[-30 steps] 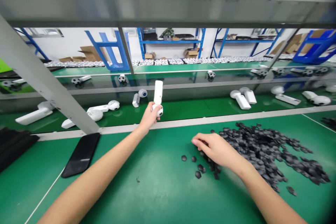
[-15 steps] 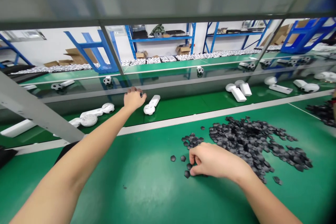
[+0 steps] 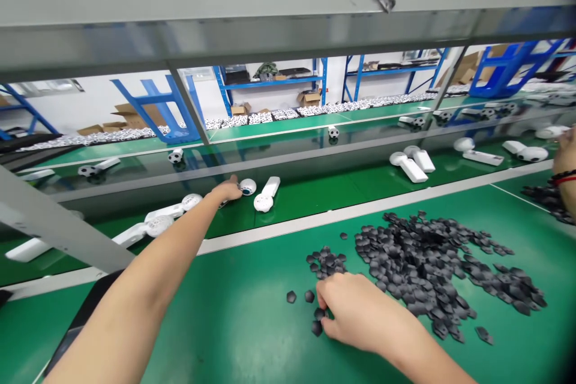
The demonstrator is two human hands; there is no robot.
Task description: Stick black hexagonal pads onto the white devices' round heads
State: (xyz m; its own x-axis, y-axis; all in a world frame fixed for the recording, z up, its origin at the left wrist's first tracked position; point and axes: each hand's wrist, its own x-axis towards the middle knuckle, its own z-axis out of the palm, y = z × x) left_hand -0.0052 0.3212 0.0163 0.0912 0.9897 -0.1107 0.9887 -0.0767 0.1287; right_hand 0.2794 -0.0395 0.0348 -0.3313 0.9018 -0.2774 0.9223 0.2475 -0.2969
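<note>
Hand, right (image 3: 348, 312): narrowly curled at green worktop (image 3: 243, 312), beside loose black pentagonal pieces (image 3: 317, 328); any grip impossible to tell. Left hand (image 3: 228, 189): stretched over green belt (image 3: 319, 189), at white ball-headed device (image 3: 248, 185); closure likewise unclear. Near it, second white device (image 3: 263, 202). Farther right, black heap (image 3: 418, 264) on worktop.

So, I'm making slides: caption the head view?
Left hand at a white device, right hand at loose black pentagonal pieces.
</note>
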